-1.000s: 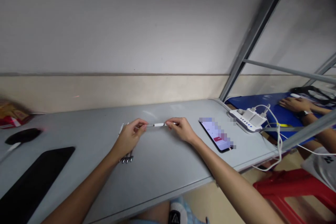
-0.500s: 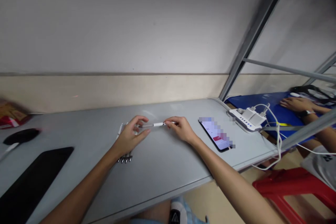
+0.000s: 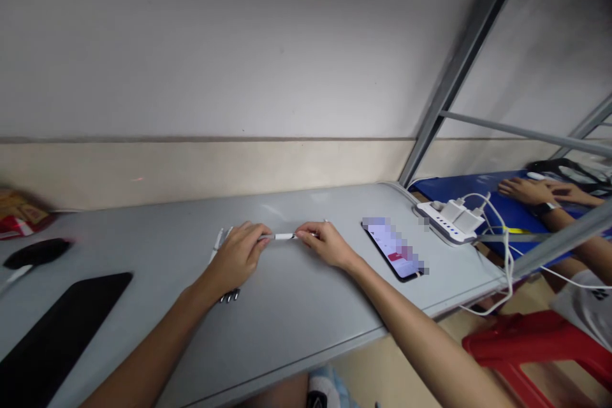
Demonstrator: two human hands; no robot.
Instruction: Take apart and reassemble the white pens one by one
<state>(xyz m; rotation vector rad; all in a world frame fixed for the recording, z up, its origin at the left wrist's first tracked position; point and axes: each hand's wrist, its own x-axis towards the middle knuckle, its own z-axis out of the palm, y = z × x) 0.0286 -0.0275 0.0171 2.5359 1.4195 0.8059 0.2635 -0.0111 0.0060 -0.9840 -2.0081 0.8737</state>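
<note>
A slim white pen [image 3: 285, 236] with dark parts lies level between my two hands, just above the grey desk [image 3: 306, 306]. The fingers of my left hand [image 3: 238, 254] are closed on its left end. My right hand [image 3: 329, 242] pinches the other end between thumb and fingers. Beneath and beside my left hand lie several more pens [image 3: 229, 296]; their dark tips show below the wrist and their pale ends above it, while their middles are hidden.
Right of my right hand lies a lit phone [image 3: 394, 248]. Behind it sits a white power strip [image 3: 444, 223] with plugs and trailing cables. A black mat [image 3: 67, 331], a dark mouse-like object [image 3: 37, 253] and a red packet [image 3: 21, 213] are at left. Another person's hands [image 3: 530, 192] rest on a blue table.
My left hand's fingers, spread around the pen's left end before, have closed onto it. My right hand keeps its pinch. The other person's hands have shifted slightly left.
</note>
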